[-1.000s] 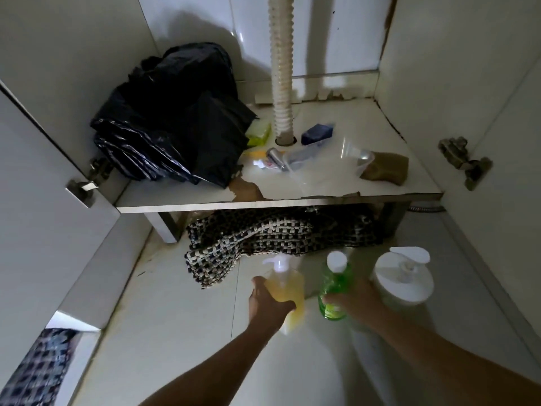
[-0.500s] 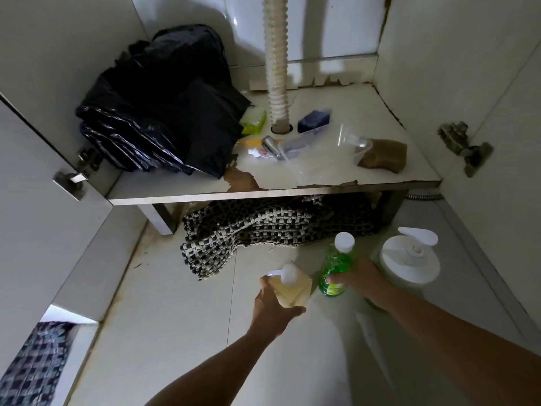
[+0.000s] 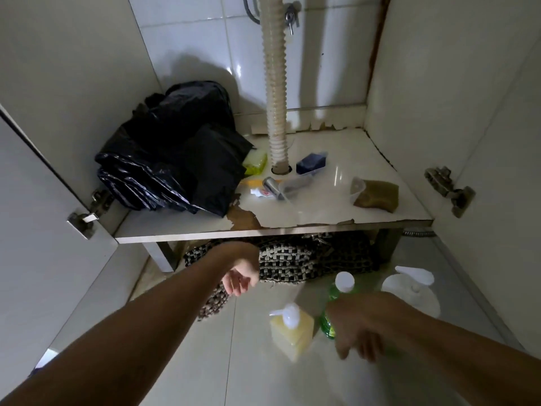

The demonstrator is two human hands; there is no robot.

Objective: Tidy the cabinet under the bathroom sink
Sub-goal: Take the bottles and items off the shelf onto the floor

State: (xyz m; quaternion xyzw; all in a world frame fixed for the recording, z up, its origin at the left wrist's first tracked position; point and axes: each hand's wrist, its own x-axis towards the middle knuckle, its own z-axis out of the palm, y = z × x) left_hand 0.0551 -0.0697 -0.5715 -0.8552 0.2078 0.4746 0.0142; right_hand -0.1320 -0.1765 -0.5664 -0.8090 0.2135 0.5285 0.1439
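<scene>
Head cam: left hand (image 3: pixel 240 279), loosely curled and empty, sits right at the woven mat (image 3: pixel 307 260), nearer than the open, empty right hand (image 3: pixel 355 332).

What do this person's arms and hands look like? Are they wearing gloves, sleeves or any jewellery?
Both arms are bare for as far as the picture shows, with no sleeves in view. The left hand and the right hand are bare too, without gloves. No watch, bracelet or ring shows on either wrist or hand, though the light is dim and the right hand is somewhat blurred, so small details could be missed.
</scene>
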